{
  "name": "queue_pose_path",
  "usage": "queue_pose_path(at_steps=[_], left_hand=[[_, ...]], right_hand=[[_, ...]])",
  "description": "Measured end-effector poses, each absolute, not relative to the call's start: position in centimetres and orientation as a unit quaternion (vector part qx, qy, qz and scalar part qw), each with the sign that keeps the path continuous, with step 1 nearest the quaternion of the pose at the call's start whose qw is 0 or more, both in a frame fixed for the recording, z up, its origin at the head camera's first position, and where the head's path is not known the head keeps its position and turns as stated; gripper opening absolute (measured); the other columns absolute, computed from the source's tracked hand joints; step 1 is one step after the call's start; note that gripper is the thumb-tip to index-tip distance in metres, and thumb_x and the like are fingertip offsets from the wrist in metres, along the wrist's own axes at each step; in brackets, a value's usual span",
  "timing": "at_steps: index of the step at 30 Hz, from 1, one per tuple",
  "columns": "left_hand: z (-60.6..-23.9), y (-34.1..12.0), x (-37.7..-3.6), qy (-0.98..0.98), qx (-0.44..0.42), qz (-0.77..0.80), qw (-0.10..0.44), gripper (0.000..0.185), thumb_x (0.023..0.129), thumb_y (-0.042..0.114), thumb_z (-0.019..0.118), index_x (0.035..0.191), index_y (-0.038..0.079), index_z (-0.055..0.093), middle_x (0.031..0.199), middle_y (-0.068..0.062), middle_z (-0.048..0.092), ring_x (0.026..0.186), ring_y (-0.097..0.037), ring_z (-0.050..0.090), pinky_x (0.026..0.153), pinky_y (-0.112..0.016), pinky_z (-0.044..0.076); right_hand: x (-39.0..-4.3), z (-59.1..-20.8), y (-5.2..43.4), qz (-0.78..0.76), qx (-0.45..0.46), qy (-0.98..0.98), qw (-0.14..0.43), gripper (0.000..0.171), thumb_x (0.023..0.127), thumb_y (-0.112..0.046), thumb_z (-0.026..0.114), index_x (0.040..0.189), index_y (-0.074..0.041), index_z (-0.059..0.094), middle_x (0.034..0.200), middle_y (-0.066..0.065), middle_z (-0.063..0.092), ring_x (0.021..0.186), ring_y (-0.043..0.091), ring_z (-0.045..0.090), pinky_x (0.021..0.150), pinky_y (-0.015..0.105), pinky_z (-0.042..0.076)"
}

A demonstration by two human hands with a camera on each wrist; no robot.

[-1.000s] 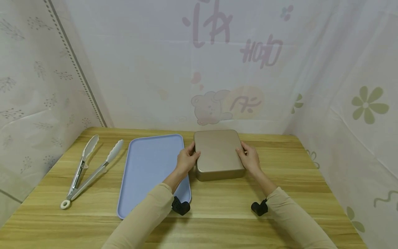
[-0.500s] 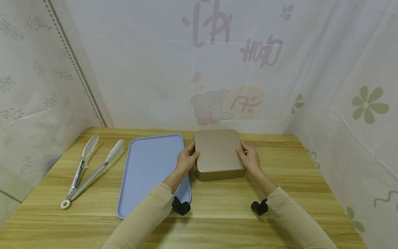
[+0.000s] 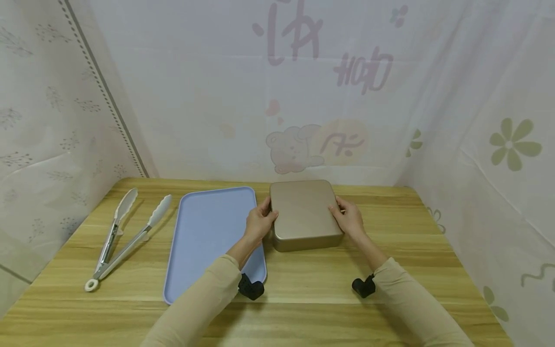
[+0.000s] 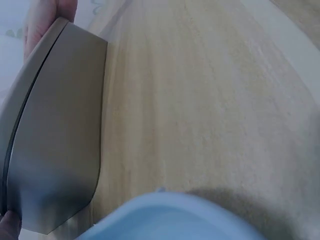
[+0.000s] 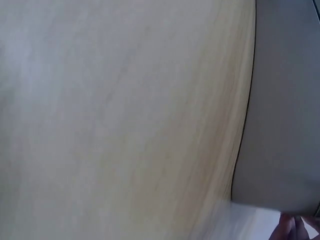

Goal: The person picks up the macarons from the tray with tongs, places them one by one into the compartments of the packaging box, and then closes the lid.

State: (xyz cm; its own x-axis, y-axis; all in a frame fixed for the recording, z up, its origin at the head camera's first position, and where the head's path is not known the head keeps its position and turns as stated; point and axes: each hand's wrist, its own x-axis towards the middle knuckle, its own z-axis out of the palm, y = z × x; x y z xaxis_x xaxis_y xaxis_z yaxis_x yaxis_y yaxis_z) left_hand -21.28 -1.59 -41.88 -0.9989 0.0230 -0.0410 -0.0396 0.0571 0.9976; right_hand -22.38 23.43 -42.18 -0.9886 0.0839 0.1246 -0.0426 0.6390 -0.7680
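Observation:
A gold-coloured square metal pan (image 3: 303, 214) lies upside down on the wooden table (image 3: 407, 250). My left hand (image 3: 259, 222) grips its left edge, fingers curled round the rim. My right hand (image 3: 348, 219) grips the right edge the same way. In the left wrist view the pan (image 4: 55, 130) fills the left side, with a fingertip at its top corner. The pan (image 5: 285, 105) appears in the right wrist view as a grey wall at the right. A light blue rectangular tray (image 3: 208, 236) lies just left of the pan, under my left forearm.
Metal tongs (image 3: 119, 236) with white tips lie at the table's left. Patterned white curtains (image 3: 277, 86) close in the back and both sides. Black wrist-camera mounts (image 3: 251, 289) sit under each sleeve.
None in the hands or pan; only the head view shifted very slightly.

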Motion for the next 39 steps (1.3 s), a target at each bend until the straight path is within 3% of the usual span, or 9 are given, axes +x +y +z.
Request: queue_pose_path(at_steps=[4,6,9,12,17,24,30,39], left_hand=[[-41.6,-1.3,-21.5,0.733,-0.035,0.679,0.017,0.058,0.093,0.000,0.058,0.147,-0.004,0.036,0.147,-0.024,0.043,0.138,-0.034,0.043,0.112,-0.040,0.038],[-41.4,-1.1,-21.7,0.739,-0.046,0.672,0.014,0.057,0.093,0.002,0.058,0.147,-0.002,0.039,0.145,-0.023,0.047,0.135,-0.034,0.048,0.109,-0.041,0.042],[-41.4,-0.6,-22.2,0.744,-0.052,0.666,0.010,0.056,0.095,0.006,0.055,0.148,0.000,0.038,0.146,-0.022,0.047,0.132,-0.035,0.051,0.106,-0.043,0.044],[-41.5,-0.3,-22.9,0.743,-0.061,0.666,0.020,0.057,0.099,0.011,0.051,0.151,0.001,0.032,0.151,-0.020,0.041,0.136,-0.034,0.046,0.109,-0.043,0.042],[-41.7,0.2,-24.0,0.754,-0.072,0.652,0.029,0.057,0.103,0.020,0.045,0.154,0.003,0.026,0.157,-0.018,0.034,0.143,-0.032,0.036,0.117,-0.043,0.032],[-42.1,0.8,-25.6,0.778,-0.089,0.622,-0.003,0.053,0.103,0.022,0.042,0.152,0.003,0.032,0.153,-0.018,0.040,0.141,-0.033,0.039,0.118,-0.042,0.030],[-42.4,1.1,-26.0,0.779,-0.104,0.618,-0.013,0.052,0.104,0.024,0.042,0.150,0.003,0.035,0.151,-0.018,0.043,0.141,-0.034,0.040,0.118,-0.043,0.030],[-42.6,1.2,-26.1,0.777,-0.102,0.621,-0.010,0.048,0.105,0.025,0.040,0.149,0.006,0.038,0.149,-0.017,0.046,0.138,-0.033,0.044,0.115,-0.043,0.034]], right_hand=[[-22.8,-42.1,23.9,0.454,-0.021,-0.890,0.041,0.045,0.100,-0.019,0.056,0.139,0.003,0.051,0.114,0.027,0.064,0.099,0.032,0.061,0.076,0.026,0.051],[-23.0,-42.2,24.2,0.470,-0.028,-0.882,0.017,0.046,0.102,-0.022,0.051,0.141,0.002,0.048,0.119,0.025,0.062,0.103,0.029,0.058,0.079,0.024,0.049],[-23.5,-42.4,24.6,0.499,-0.026,-0.866,-0.011,0.050,0.105,-0.025,0.044,0.145,0.003,0.041,0.136,0.025,0.053,0.121,0.033,0.054,0.099,0.035,0.048],[-24.4,-42.6,24.7,0.523,-0.011,-0.852,-0.031,0.054,0.107,-0.027,0.038,0.149,0.005,0.032,0.151,0.026,0.039,0.139,0.038,0.039,0.114,0.047,0.036],[-26.1,-42.8,24.7,0.524,0.004,-0.851,-0.043,0.056,0.108,-0.031,0.033,0.152,0.003,0.025,0.157,0.025,0.028,0.146,0.040,0.027,0.119,0.050,0.026],[-28.1,-43.3,24.4,0.522,0.010,-0.852,-0.032,0.054,0.108,-0.028,0.030,0.153,0.003,0.025,0.159,0.023,0.025,0.150,0.037,0.019,0.122,0.047,0.017],[-28.7,-43.6,24.1,0.520,0.012,-0.854,-0.027,0.053,0.108,-0.026,0.029,0.153,0.003,0.025,0.159,0.024,0.025,0.150,0.037,0.019,0.123,0.046,0.016],[-29.0,-43.4,24.0,0.520,0.034,-0.853,-0.021,0.050,0.108,-0.023,0.029,0.149,0.005,0.031,0.152,0.028,0.035,0.143,0.040,0.031,0.119,0.050,0.023]])
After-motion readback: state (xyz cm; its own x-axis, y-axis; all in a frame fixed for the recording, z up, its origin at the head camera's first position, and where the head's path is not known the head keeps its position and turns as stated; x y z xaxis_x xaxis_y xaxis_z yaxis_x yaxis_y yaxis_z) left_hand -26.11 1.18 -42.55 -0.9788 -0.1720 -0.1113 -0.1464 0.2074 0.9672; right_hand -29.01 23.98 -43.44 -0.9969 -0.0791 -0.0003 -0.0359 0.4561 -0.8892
